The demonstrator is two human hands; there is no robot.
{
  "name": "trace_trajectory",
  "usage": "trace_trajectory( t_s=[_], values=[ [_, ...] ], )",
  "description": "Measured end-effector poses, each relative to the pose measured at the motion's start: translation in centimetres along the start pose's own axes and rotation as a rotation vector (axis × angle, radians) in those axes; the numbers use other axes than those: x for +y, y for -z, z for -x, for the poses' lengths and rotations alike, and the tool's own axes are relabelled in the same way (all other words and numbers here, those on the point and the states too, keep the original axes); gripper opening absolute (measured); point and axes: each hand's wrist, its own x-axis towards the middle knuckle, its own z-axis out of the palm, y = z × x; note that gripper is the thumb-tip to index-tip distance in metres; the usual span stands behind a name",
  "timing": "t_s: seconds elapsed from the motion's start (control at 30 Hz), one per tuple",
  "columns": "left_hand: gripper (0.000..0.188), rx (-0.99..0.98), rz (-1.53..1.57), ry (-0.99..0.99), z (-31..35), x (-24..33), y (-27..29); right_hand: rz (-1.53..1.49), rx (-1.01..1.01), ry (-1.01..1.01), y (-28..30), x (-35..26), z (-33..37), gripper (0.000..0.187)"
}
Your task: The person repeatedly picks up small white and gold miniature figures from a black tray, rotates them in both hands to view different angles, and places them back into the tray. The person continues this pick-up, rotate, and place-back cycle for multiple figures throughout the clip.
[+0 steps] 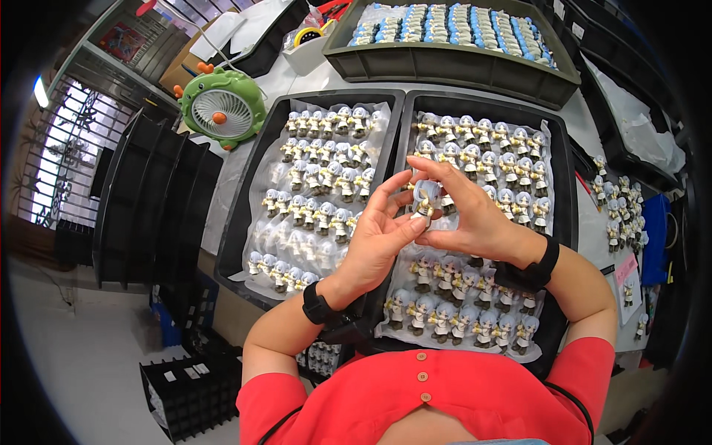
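Both hands are raised over the seam between two black trays, around one small figurine with pale blue-grey hair, a white outfit and dark legs (425, 199). It stands roughly upright, slightly tilted. My left hand (374, 241) grips its lower part, with the thumb in front. My right hand (478, 215) curves around it from the other side, fingers by the head and thumb near the base; part of its contact is hidden. Beneath my hands, the left tray (231, 252) and the right tray (569, 189) hold rows of similar figurines on translucent sheets.
A green fan (222, 109) stands at the far left of the table. Behind the trays sits a grey-green bin (452, 65) of blue-and-white parts. Loose figurines (621, 211) cluster at the right, near a blue bin (656, 237). Black crates (141, 200) stand at left.
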Motion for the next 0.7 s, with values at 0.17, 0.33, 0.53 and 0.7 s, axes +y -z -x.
trace_trajectory(
  t_s=[0.17,0.33,0.53,0.7],
  values=[
    [0.068,0.018,-0.096,-0.059,0.1,-0.2,0.2,0.094,0.015,0.107,-0.3,0.4,0.1,0.08],
    [0.069,0.029,-0.139,-0.068,0.2,-0.8,-0.2,0.061,-0.008,0.203,-0.9,-0.1,0.1,0.08],
    [0.063,0.063,-0.068,-0.062,0.1,-0.4,0.0,-0.024,0.07,0.143,-1.0,-0.4,0.0,0.085],
    [0.056,0.023,0.074,0.004,0.0,0.0,0.1,-0.031,0.096,0.086,-1.0,-0.1,0.3,0.089]
  ],
)
